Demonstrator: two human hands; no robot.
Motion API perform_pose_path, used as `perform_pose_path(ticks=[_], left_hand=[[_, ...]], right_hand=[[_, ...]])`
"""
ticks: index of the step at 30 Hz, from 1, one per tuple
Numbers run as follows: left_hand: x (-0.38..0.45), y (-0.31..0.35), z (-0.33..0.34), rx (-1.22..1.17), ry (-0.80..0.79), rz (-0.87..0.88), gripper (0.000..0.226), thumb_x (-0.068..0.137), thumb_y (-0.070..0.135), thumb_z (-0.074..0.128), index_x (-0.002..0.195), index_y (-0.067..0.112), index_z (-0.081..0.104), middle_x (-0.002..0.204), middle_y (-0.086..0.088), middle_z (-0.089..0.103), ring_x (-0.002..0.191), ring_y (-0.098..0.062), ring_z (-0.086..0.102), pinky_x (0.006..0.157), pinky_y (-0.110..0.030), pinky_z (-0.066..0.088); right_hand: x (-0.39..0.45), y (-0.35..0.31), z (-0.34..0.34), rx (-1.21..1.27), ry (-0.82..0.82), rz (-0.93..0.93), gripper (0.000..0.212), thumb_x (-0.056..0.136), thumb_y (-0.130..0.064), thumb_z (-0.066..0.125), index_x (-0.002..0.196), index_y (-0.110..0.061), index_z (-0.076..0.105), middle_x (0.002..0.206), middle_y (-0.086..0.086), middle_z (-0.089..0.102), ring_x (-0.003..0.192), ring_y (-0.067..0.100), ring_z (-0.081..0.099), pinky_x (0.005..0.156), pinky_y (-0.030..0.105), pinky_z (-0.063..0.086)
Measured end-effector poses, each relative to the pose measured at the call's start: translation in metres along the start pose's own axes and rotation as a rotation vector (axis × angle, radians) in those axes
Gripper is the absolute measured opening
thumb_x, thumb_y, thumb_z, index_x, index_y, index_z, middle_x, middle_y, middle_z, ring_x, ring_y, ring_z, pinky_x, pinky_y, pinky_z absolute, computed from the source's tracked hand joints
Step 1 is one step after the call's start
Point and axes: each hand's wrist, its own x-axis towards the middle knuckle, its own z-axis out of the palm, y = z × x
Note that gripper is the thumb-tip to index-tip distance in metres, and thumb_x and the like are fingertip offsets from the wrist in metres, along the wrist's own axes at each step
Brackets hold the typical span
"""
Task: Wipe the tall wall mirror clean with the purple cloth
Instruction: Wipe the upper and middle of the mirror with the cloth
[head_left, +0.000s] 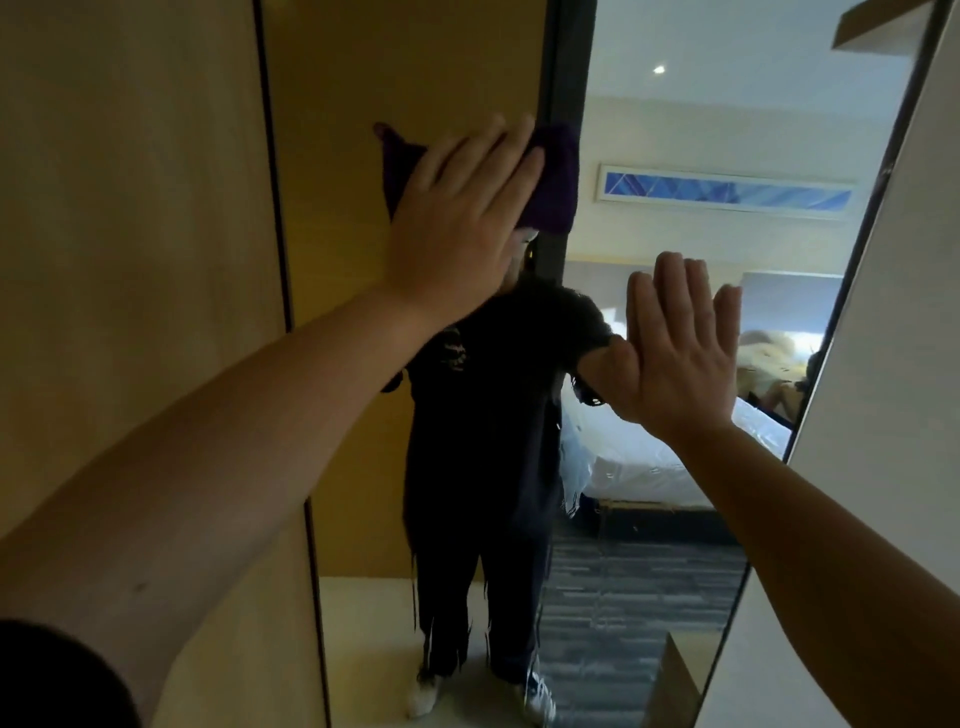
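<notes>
The tall wall mirror fills the middle of the head view, framed by a thin dark edge. My left hand lies flat, fingers straight, pressing the purple cloth against the upper glass. The cloth spreads out under my palm and shows on both sides of it. My right hand rests flat on the glass lower down and to the right, fingers straight and together, holding nothing. The glass reflects a person in dark clothes and the room behind.
A wooden wall panel runs along the mirror's left side. A pale wall borders its right edge. The reflection shows a bed with white sheets, a blue framed picture and a striped carpet.
</notes>
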Motion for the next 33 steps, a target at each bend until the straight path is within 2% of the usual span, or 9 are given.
perform_pose_path(ticks=[7, 13, 16, 20, 24, 25, 27, 30, 33], left_hand=[[-0.152, 0.069, 0.021, -0.061, -0.061, 0.16, 0.052, 0.103, 0.035, 0.05, 0.147, 0.008, 0.045, 0.155, -0.013, 0.04, 0.144, -0.032, 0.036, 0.111, -0.053, 0.038], [-0.258, 0.104, 0.029, -0.034, -0.149, 0.28, 0.061, 0.096, 0.03, 0.054, 0.152, 0.012, 0.037, 0.159, -0.008, 0.034, 0.147, -0.027, 0.031, 0.119, -0.047, 0.024], [-0.274, 0.11, 0.026, -0.077, -0.168, 0.21, 0.052, 0.099, 0.023, 0.046, 0.15, 0.016, 0.039, 0.158, -0.004, 0.033, 0.147, -0.025, 0.031, 0.118, -0.043, 0.025], [-0.246, 0.108, 0.011, -0.137, -0.187, 0.203, 0.035, 0.104, 0.014, 0.045, 0.138, 0.018, 0.052, 0.143, -0.003, 0.048, 0.125, -0.024, 0.051, 0.096, -0.041, 0.045], [-0.173, 0.105, -0.003, -0.22, -0.23, 0.06, 0.025, 0.101, 0.008, 0.053, 0.125, 0.012, 0.062, 0.124, -0.008, 0.062, 0.107, -0.032, 0.061, 0.08, -0.045, 0.05], [-0.145, 0.102, -0.006, -0.224, -0.172, 0.022, 0.028, 0.098, 0.004, 0.057, 0.125, 0.011, 0.061, 0.123, -0.011, 0.063, 0.106, -0.034, 0.061, 0.079, -0.047, 0.05], [-0.083, 0.092, -0.013, -0.202, -0.027, -0.012, 0.04, 0.09, 0.003, 0.067, 0.128, 0.007, 0.057, 0.124, -0.017, 0.063, 0.107, -0.036, 0.059, 0.084, -0.048, 0.048], [0.015, 0.075, -0.017, -0.122, 0.13, -0.027, 0.042, 0.091, 0.016, 0.066, 0.131, 0.006, 0.057, 0.129, -0.016, 0.062, 0.113, -0.033, 0.056, 0.094, -0.044, 0.045], [0.071, 0.07, -0.003, -0.049, 0.028, -0.057, 0.048, 0.098, 0.026, 0.055, 0.142, 0.01, 0.049, 0.146, -0.015, 0.049, 0.13, -0.036, 0.049, 0.107, -0.048, 0.038]], right_hand=[[0.0, 0.002, -0.002, 0.061, -0.025, 0.034, 0.065, 0.103, -0.041, 0.041, 0.157, -0.014, 0.017, 0.163, 0.011, 0.008, 0.151, 0.029, 0.001, 0.12, 0.059, 0.007], [0.0, 0.003, -0.017, 0.183, -0.081, 0.052, 0.059, 0.104, -0.036, 0.044, 0.154, -0.011, 0.027, 0.162, 0.019, 0.018, 0.151, 0.035, 0.008, 0.121, 0.059, 0.007], [-0.012, 0.014, -0.036, 0.21, -0.127, 0.113, 0.061, 0.105, -0.044, 0.03, 0.155, -0.009, 0.026, 0.163, 0.019, 0.014, 0.151, 0.037, 0.008, 0.122, 0.052, 0.003], [-0.022, 0.049, -0.051, 0.135, -0.21, 0.31, 0.064, 0.101, -0.041, 0.031, 0.156, -0.011, 0.018, 0.164, 0.018, 0.007, 0.152, 0.033, 0.001, 0.122, 0.054, 0.002], [-0.026, 0.062, -0.046, 0.05, -0.286, 0.285, 0.067, 0.103, -0.049, 0.021, 0.156, -0.009, 0.013, 0.164, 0.019, 0.003, 0.152, 0.032, -0.003, 0.123, 0.051, -0.002], [-0.026, 0.062, -0.045, 0.049, -0.289, 0.28, 0.068, 0.103, -0.05, 0.017, 0.156, -0.01, 0.012, 0.164, 0.019, 0.002, 0.152, 0.032, -0.003, 0.123, 0.051, -0.002], [-0.027, 0.062, -0.045, 0.043, -0.298, 0.275, 0.067, 0.103, -0.05, 0.015, 0.156, -0.01, 0.011, 0.164, 0.019, 0.002, 0.152, 0.032, -0.004, 0.123, 0.053, -0.001], [-0.03, 0.068, -0.044, 0.03, -0.331, 0.246, 0.065, 0.105, -0.049, 0.02, 0.157, -0.012, 0.005, 0.165, 0.017, -0.002, 0.152, 0.03, -0.008, 0.122, 0.054, 0.001], [-0.032, 0.074, -0.041, 0.033, -0.337, 0.218, 0.066, 0.107, -0.048, 0.027, 0.157, -0.015, 0.0, 0.165, 0.016, -0.003, 0.152, 0.03, -0.01, 0.123, 0.054, 0.0]])
